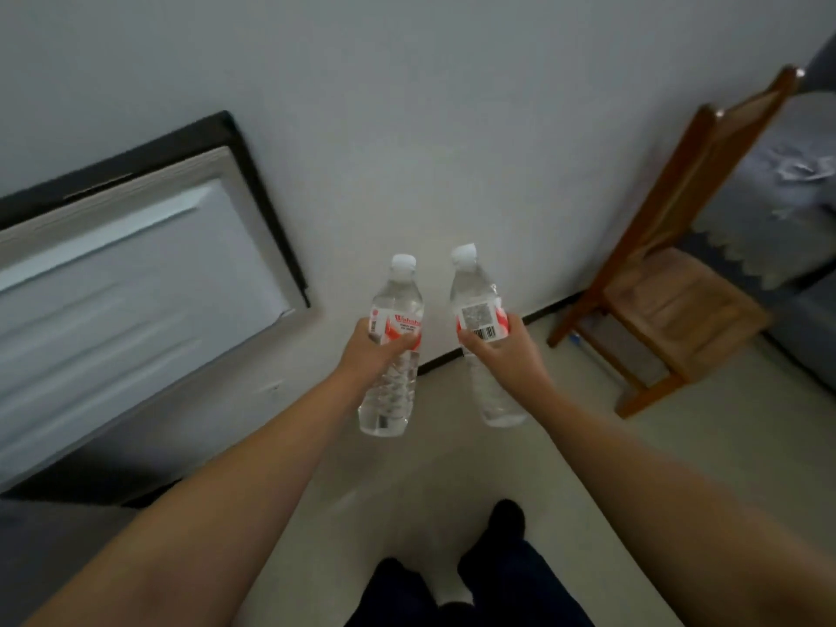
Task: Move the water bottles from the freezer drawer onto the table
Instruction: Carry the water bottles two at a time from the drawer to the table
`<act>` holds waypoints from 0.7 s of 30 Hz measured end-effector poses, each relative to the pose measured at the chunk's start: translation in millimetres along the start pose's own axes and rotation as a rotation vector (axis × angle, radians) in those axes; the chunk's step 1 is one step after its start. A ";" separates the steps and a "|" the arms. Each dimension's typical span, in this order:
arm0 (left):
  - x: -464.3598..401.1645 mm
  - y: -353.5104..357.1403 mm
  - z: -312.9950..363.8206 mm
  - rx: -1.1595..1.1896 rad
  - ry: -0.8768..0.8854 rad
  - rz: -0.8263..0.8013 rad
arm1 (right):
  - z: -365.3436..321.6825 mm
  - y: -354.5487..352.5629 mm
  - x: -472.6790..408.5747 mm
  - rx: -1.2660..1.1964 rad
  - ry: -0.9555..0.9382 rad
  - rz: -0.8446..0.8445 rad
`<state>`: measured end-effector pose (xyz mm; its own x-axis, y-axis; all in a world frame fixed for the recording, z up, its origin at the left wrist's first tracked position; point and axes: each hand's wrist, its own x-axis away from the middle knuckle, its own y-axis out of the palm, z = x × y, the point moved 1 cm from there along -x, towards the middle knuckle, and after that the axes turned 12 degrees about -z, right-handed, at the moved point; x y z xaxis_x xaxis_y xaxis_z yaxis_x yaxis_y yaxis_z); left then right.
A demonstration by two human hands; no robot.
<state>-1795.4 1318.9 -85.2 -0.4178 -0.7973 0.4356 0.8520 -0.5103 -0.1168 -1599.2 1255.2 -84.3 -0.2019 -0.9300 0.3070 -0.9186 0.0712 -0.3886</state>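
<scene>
Both arms are stretched out in front, each carrying a bottle. The left hand [377,350] has its fingers curled round the label of a clear plastic water bottle with a white cap and red-and-white label [392,355]. The right hand [502,350] grips a second matching clear water bottle [482,319] the same way. They're held side by side, not touching, up over the pale floor [452,481]. A white fridge [117,300] sits on the left, and a brown wooden chair [669,282] stands far right by a table with a grey cloth [769,219].

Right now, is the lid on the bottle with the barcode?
Yes, shut. The right bottle, held by the right hand, has its white cap sitting on top.
</scene>
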 end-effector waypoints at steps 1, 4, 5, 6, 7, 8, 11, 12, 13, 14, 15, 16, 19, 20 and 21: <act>-7.6 8.1 3.5 -0.024 0.004 -0.032 | 5.2 -9.7 1.8 0.006 0.004 0.022; -42.2 57.6 24.8 -0.112 0.016 -0.118 | 32.1 -61.2 7.1 -0.025 0.037 0.130; -54.8 80.3 35.6 -0.141 0.032 -0.158 | 43.3 -83.0 7.1 -0.054 0.047 0.178; -64.4 101.1 45.8 -0.166 0.057 -0.189 | 53.3 -102.1 6.6 -0.083 0.055 0.216; -73.9 118.2 53.5 -0.184 0.073 -0.210 | 61.1 -118.9 5.5 -0.116 0.059 0.243; -83.3 137.1 60.9 -0.194 0.088 -0.233 | 69.3 -136.4 4.8 -0.144 0.074 0.271; -116.2 203.9 84.7 -0.234 0.085 -0.318 | 97.2 -198.5 4.4 -0.214 0.116 0.364; -126.3 226.4 91.3 -0.246 0.086 -0.340 | 105.9 -218.3 5.2 -0.228 0.126 0.390; -136.8 247.2 97.0 -0.254 0.092 -0.351 | 114.5 -236.2 5.4 -0.251 0.133 0.412; -142.8 258.5 99.5 -0.252 0.100 -0.353 | 119.6 -245.2 5.9 -0.273 0.143 0.436; -151.7 287.0 109.5 -0.262 0.111 -0.378 | 133.4 -267.4 7.9 -0.304 0.161 0.483; -157.2 309.6 116.6 -0.270 0.110 -0.411 | 143.4 -283.4 11.1 -0.334 0.173 0.527; -177.9 375.6 135.5 -0.268 0.139 -0.534 | 170.7 -327.7 21.6 -0.415 0.203 0.628; -183.4 393.1 141.9 -0.264 0.132 -0.562 | 177.1 -339.4 25.5 -0.424 0.216 0.651; -194.0 420.6 148.2 -0.276 0.122 -0.606 | 189.2 -357.4 31.0 -0.446 0.240 0.693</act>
<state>-1309.2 1306.7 -86.6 -0.8427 -0.3669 0.3940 0.3510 -0.9293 -0.1147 -1212.9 1132.8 -100.2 -0.7873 -0.5260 0.3218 -0.5986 0.7772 -0.1941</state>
